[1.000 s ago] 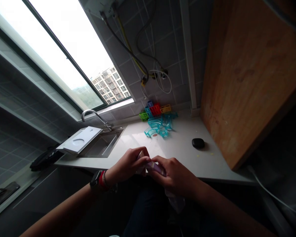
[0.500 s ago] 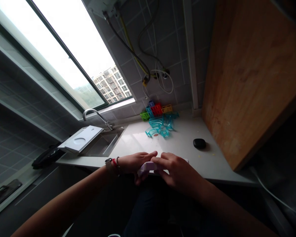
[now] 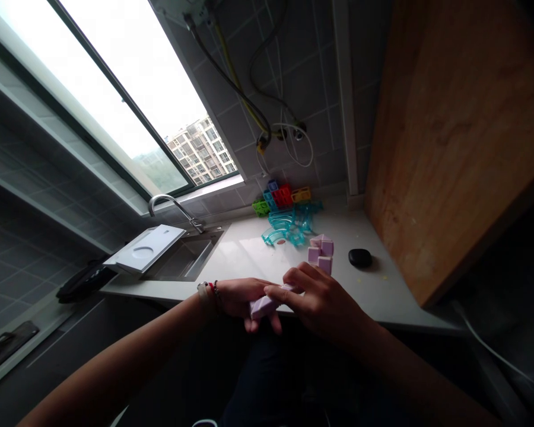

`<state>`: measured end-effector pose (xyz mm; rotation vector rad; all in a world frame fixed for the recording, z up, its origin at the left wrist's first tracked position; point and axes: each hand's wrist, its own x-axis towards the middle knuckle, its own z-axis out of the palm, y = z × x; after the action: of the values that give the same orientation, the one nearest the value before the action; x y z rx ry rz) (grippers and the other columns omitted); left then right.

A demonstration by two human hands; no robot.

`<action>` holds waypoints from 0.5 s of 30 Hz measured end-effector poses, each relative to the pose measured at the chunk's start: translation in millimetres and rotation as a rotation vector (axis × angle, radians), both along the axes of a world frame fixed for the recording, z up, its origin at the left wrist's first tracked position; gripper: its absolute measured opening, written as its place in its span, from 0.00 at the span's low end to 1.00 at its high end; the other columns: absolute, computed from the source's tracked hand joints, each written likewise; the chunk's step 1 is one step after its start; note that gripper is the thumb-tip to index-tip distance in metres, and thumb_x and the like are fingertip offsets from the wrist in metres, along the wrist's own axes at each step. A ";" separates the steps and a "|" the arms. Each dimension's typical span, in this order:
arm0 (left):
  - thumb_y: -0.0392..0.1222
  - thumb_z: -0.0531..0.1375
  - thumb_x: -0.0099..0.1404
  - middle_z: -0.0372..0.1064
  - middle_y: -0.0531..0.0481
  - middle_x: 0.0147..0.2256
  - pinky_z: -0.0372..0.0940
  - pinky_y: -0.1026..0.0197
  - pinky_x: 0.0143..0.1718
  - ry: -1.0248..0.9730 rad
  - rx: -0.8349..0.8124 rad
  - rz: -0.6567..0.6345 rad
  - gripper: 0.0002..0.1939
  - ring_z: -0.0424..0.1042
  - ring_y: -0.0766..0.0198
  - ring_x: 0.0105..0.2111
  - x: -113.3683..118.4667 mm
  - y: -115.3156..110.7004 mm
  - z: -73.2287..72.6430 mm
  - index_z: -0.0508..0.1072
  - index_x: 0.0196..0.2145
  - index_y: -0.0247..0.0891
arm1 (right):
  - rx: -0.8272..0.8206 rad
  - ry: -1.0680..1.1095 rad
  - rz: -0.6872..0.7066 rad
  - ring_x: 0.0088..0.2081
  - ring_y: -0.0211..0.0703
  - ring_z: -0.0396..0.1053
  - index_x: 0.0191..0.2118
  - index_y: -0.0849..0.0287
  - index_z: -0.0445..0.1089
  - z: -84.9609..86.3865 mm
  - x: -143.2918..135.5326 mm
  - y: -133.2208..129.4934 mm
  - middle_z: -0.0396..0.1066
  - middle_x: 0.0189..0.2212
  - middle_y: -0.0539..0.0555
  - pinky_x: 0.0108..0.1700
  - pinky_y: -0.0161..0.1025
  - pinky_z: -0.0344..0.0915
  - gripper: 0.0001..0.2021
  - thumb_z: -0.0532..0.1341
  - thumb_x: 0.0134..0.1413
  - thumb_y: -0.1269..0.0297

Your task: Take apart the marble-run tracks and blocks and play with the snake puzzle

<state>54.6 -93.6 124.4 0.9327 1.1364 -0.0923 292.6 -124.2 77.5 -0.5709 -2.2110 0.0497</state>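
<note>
A pale pink snake twist puzzle [image 3: 264, 305], made of wedge-shaped segments, is held between my two hands near the counter's front edge. My left hand [image 3: 239, 295] grips its lower left end, with some fingertips showing underneath. Over the middle of the puzzle, my right hand [image 3: 317, 295] is closed with bent fingers and hides part of it. Past the right knuckles, a folded cluster of pink segments sticks up above the counter; the link between the two parts is covered by the hand.
Translucent teal curved track pieces [image 3: 281, 220] and red [image 3: 282, 196], green [image 3: 261, 207] and yellow [image 3: 301, 194] plastic blocks lie by the wall. A black rounded object [image 3: 360, 258] sits on the right. Left are a sink [image 3: 184, 261], a faucet [image 3: 173, 204] and a white panel [image 3: 149, 248]. A wooden board [image 3: 449, 136] stands right.
A cluster of pink segments now sticks up beyond my right hand, where little showed before. The near part of the puzzle has tilted, and my left hand has turned slightly.
</note>
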 end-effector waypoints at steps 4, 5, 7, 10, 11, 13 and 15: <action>0.50 0.67 0.65 0.77 0.37 0.55 0.74 0.62 0.25 -0.140 0.020 0.031 0.28 0.83 0.55 0.30 6.2 -12.2 16.0 0.71 0.61 0.43 | -0.163 0.157 0.022 0.42 0.50 0.69 0.61 0.52 0.73 2.9 6.4 3.5 0.73 0.41 0.58 0.43 0.45 0.70 0.18 0.60 0.69 0.70; 0.51 0.67 0.65 0.74 0.37 0.59 0.76 0.58 0.31 -0.187 0.081 0.078 0.29 0.84 0.51 0.38 8.1 -16.4 20.0 0.71 0.62 0.44 | -0.243 0.218 0.018 0.42 0.49 0.71 0.61 0.52 0.72 3.7 8.2 5.1 0.73 0.42 0.57 0.43 0.44 0.70 0.18 0.60 0.70 0.68; 0.59 0.63 0.69 0.68 0.37 0.64 0.76 0.50 0.46 -0.296 0.238 0.212 0.29 0.79 0.43 0.52 11.6 -25.4 26.2 0.72 0.62 0.43 | -0.388 0.334 -0.011 0.41 0.47 0.73 0.61 0.53 0.72 5.3 11.2 8.8 0.74 0.43 0.57 0.43 0.43 0.71 0.17 0.61 0.70 0.65; 0.68 0.52 0.73 0.71 0.34 0.62 0.68 0.44 0.58 -0.431 0.479 0.377 0.33 0.72 0.43 0.60 16.3 -38.2 29.3 0.72 0.60 0.40 | -0.508 0.438 -0.058 0.36 0.46 0.73 0.58 0.53 0.73 5.9 12.8 13.1 0.75 0.41 0.55 0.40 0.41 0.71 0.16 0.64 0.68 0.62; 0.67 0.53 0.73 0.74 0.34 0.57 0.69 0.45 0.57 -0.452 0.556 0.390 0.32 0.74 0.44 0.58 17.7 -41.5 28.8 0.72 0.60 0.39 | -0.526 0.455 -0.058 0.35 0.45 0.73 0.58 0.53 0.74 5.3 12.3 13.7 0.75 0.40 0.55 0.38 0.41 0.70 0.16 0.64 0.67 0.61; 0.62 0.57 0.74 0.80 0.38 0.45 0.73 0.50 0.50 -0.446 0.664 0.395 0.27 0.80 0.49 0.48 20.5 -46.1 26.3 0.72 0.58 0.38 | -0.542 0.456 -0.050 0.34 0.45 0.72 0.58 0.52 0.74 3.0 10.2 13.6 0.75 0.39 0.54 0.37 0.40 0.70 0.16 0.65 0.67 0.61; 0.58 0.59 0.74 0.79 0.44 0.36 0.74 0.55 0.39 -0.396 0.677 0.420 0.22 0.82 0.55 0.35 23.0 -47.9 23.5 0.73 0.52 0.36 | -0.491 0.425 -0.060 0.37 0.47 0.72 0.60 0.52 0.73 0.0 8.0 12.7 0.74 0.40 0.54 0.40 0.42 0.70 0.17 0.63 0.68 0.63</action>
<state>77.7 -141.5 147.9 1.2088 0.9732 0.8309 300.6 -111.5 77.5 -0.8080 -1.7615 0.6374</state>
